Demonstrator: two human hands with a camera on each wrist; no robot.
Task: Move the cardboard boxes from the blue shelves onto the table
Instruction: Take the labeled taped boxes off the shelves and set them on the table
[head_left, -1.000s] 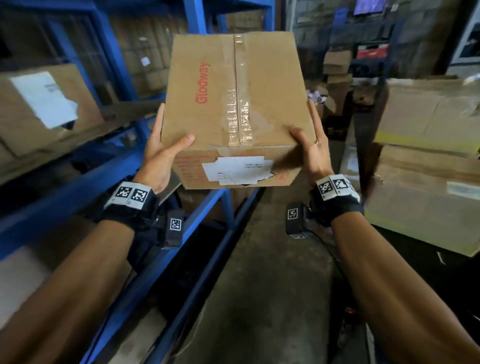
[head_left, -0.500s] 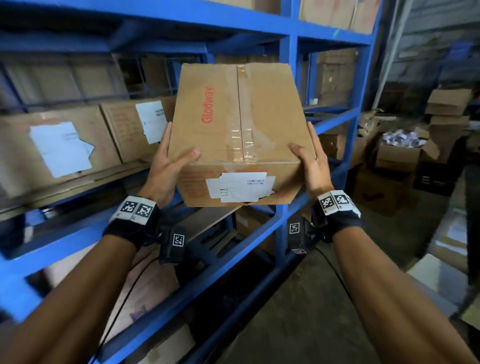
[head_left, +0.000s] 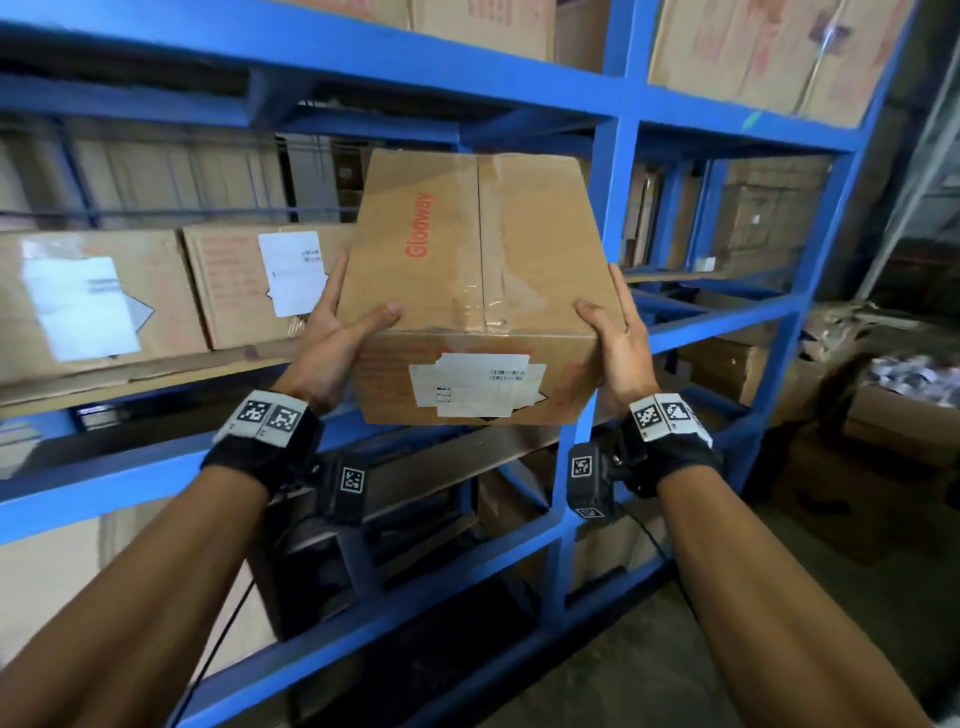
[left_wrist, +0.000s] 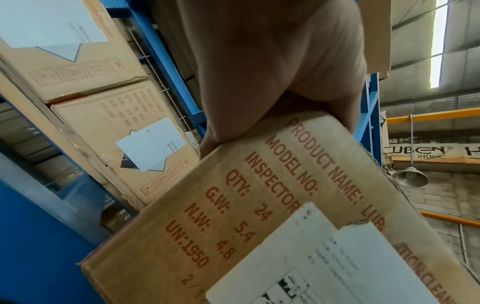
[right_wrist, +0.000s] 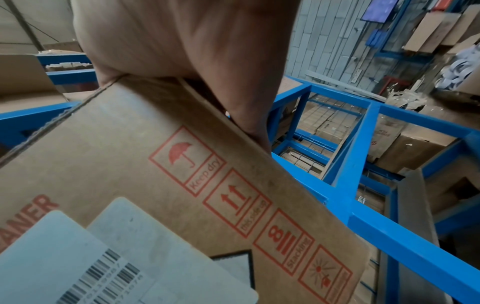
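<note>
A taped cardboard box (head_left: 467, 270) printed "Glodway", with white labels on its near face, hangs in the air in front of the blue shelves (head_left: 613, 208). My left hand (head_left: 337, 322) grips its left side, thumb over the top edge. On the opposite side my right hand (head_left: 615, 322) holds it the same way. The left wrist view shows the left hand (left_wrist: 272, 61) on a corner of the box (left_wrist: 259, 205). The right hand (right_wrist: 194, 41) clasps the other corner of the box (right_wrist: 155, 164). Two more labelled boxes (head_left: 98, 301) (head_left: 249, 291) stand on the middle shelf to the left.
Big cartons (head_left: 769, 47) fill the top shelf. A blue upright post stands just right of the held box. An open carton of white items (head_left: 909, 374) and flattened cardboard lie on the floor at right. Concrete floor (head_left: 675, 675) runs along the rack.
The view has swung left from the aisle to face the shelves. The box, held the same way in both hands, now sits level with the middle shelf opening.
</note>
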